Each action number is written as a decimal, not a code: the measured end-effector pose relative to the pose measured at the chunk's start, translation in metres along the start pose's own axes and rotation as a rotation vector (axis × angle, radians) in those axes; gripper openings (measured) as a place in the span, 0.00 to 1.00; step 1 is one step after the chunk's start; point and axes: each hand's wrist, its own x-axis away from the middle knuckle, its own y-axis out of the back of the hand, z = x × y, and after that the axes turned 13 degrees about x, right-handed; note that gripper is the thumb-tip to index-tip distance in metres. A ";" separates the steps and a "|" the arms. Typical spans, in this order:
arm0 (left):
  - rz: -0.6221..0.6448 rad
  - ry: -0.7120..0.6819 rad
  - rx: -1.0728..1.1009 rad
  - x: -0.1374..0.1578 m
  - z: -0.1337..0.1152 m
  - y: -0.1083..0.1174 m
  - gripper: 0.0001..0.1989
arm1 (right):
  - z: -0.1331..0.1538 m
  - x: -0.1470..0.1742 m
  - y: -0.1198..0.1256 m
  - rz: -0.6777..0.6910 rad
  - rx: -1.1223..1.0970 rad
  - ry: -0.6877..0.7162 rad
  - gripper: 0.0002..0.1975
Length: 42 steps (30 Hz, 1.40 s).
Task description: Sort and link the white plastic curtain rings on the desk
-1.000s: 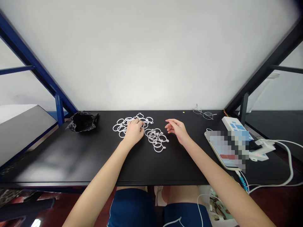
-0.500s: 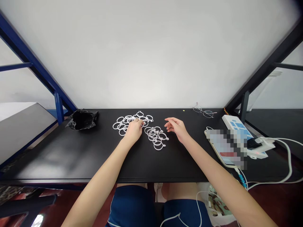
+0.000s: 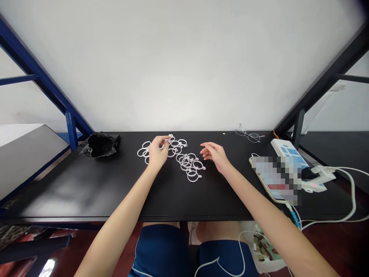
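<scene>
A loose pile of white curtain rings (image 3: 174, 152), each with a small eyelet, lies on the black tabletop (image 3: 115, 192). My left hand (image 3: 158, 152) reaches over this pile, thumb and index finger pinched at a white curtain ring (image 3: 172, 138) at its back edge; the fingers hide part of that ring. Just to the right, a second cluster of white rings (image 3: 188, 164) overlaps on the table between my hands. My right hand (image 3: 215, 152) hovers beside that cluster, empty, its fingers loosely bent and apart.
A crumpled black plastic bag (image 3: 102, 145) stands open at the left. Eyeglasses (image 3: 249, 135) rest at the back right, near a power strip (image 3: 288, 152). A phone (image 3: 271, 181) with white cables lies by my right forearm. Blue and black frame bars flank the table.
My left hand has moved slightly left and away from me, from the middle of the pile to a ring at its back. My right hand has barely moved.
</scene>
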 end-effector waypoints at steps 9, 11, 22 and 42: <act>0.011 0.300 0.410 0.001 -0.003 -0.007 0.13 | 0.000 0.001 0.000 0.004 -0.001 0.000 0.13; 0.089 0.366 0.497 0.003 -0.006 -0.008 0.14 | 0.001 0.002 -0.001 0.027 -0.002 0.012 0.14; 0.457 0.511 0.661 0.021 -0.011 -0.022 0.14 | 0.000 0.006 -0.005 0.278 0.051 0.134 0.18; 0.466 0.622 0.670 0.022 -0.013 -0.023 0.28 | -0.004 0.008 -0.010 0.169 0.215 0.305 0.15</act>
